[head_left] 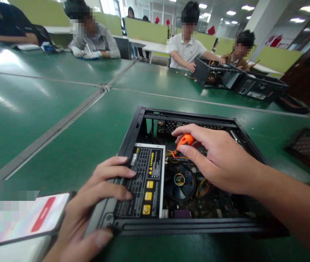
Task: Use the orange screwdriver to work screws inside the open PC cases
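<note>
An open black computer case (pixel 198 226) lies on its side on the green table in front of me. My left hand (pixel 100 200) grips its left edge, fingertips on the labelled power supply (pixel 141 182) and thumb on the near corner. Between the thumb and fingers of my right hand (pixel 215 156) is an orange and black screwdriver (pixel 184 142), held by its handle over the inside of the case. Its tip is not clearly visible. Below it sit a round black cooling fan (pixel 180 181) and thin coloured wires (pixel 202 187).
A phone (pixel 45 214) with a lit screen lies left of the case. To the right is a dark mesh panel (pixel 309 149). Across the green table (pixel 70 131), a person in white handles another computer case (pixel 212 74); more people sit around.
</note>
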Demonstrator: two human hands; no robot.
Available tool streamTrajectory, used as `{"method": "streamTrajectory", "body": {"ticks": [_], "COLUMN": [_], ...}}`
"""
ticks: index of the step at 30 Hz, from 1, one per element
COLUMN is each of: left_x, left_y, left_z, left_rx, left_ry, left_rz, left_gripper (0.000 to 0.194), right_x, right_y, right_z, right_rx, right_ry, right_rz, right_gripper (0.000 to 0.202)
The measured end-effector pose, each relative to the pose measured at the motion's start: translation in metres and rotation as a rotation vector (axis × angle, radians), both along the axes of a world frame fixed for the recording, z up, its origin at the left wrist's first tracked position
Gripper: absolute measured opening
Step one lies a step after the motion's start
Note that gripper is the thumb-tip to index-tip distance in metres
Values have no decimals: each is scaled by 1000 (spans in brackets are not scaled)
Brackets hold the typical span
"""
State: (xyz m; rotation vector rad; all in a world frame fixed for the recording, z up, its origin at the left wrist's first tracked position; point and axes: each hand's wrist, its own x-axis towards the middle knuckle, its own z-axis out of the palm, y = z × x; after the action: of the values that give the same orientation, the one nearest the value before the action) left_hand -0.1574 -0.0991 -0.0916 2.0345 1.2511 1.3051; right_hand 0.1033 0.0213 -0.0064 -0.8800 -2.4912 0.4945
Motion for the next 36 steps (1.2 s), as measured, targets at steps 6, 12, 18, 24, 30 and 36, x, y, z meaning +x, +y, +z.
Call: {"method": "streamTrajectory", "body": {"ticks": [6,12,18,24,30,36], "left_x": [2,3,-8,34,160,180], "left_y": [0,1,8,11,65,114], "left_z": [1,0,10,100,107,79], "left_rx": [-12,-24,112,-90,-333,-545], "left_ry": [-33,-31,42,665,1353,1489], "left_rz": [39,39,11,69,256,47], "left_gripper": [30,29,31,23,51,42], "right_x": [-2,-6,-4,91,194,174], "right_y": [1,4,3,-60,-117,-81], "right_z": [-4,-11,2,48,-34,-116], "right_rx": [0,20,-157,-133,-263,-754], "right_ry": [23,41,175,941,1090,1045], "right_rz": [33,77,118,47,-471,-545], "right_gripper": [26,27,46,24,30,60]}}
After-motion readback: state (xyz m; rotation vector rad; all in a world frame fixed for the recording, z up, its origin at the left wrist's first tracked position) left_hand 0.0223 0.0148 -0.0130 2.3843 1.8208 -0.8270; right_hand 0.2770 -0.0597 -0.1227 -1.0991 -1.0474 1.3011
